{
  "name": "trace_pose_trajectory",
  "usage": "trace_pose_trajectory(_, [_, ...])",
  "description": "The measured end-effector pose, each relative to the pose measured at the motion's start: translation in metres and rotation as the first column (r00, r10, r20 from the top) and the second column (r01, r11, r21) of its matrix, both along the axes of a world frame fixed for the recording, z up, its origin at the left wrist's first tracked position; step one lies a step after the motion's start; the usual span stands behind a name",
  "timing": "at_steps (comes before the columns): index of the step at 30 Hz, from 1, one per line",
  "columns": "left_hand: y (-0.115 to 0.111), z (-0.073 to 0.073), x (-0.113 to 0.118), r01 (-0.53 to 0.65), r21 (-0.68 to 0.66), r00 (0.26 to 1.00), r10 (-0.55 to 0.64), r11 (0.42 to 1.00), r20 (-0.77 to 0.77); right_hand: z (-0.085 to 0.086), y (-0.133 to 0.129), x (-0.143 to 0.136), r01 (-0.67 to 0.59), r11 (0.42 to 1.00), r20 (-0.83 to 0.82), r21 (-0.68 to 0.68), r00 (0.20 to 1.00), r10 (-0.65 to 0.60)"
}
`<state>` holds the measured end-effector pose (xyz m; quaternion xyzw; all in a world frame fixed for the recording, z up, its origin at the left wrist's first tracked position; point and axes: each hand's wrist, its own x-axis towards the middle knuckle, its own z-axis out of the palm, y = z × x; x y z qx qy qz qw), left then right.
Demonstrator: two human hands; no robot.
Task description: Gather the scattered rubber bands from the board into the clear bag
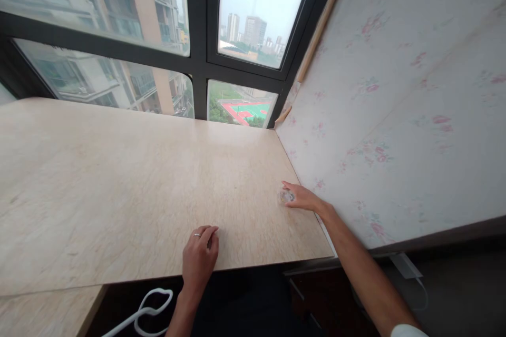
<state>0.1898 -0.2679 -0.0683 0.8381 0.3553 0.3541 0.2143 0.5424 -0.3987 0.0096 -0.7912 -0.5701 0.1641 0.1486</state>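
My right hand (301,196) reaches in from the right, its thumb and fingers around a small clear round object (286,196) on the stone sill near the patterned wall. Small items seem to show through that object, too small to name. Near the sill's front edge, my left hand (201,253) rests with curled fingers and a ring on one of them. The thumb and fingertips of the left hand are pressed together, and whatever may be between them is hidden.
The beige sill (118,184) runs below a dark-framed window (200,68). A flowered wall (395,116) bounds it on the right. Below the front edge, a white cable (154,310) hangs at lower left and a white adapter (406,265) sits at lower right.
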Motion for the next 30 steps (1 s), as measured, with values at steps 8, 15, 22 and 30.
trace_pose_trajectory(8, [-0.001, 0.007, -0.002, 0.042, -0.257, 0.996, -0.021, 0.966, 0.083, 0.005, 0.049, -0.064, -0.182, 0.966, -0.18, 0.186, 0.96, 0.215])
trace_pose_trajectory(15, [0.002, 0.039, 0.01, 0.381, -0.651, 0.82, 0.085, 0.656, 0.565, 0.016, 0.091, -0.133, -0.319, 0.896, -0.405, 0.309, 0.808, 0.427])
trace_pose_trajectory(22, [0.011, 0.049, 0.02, 0.529, -0.686, 0.685, 0.225, 0.499, 0.693, 0.036, 0.114, -0.164, -0.458, 0.827, -0.441, 0.325, 0.7, 0.561])
trace_pose_trajectory(30, [0.021, 0.038, 0.009, 0.541, -0.702, 0.661, 0.282, 0.463, 0.695, 0.037, 0.135, -0.162, -0.522, 0.812, -0.476, 0.261, 0.662, 0.579])
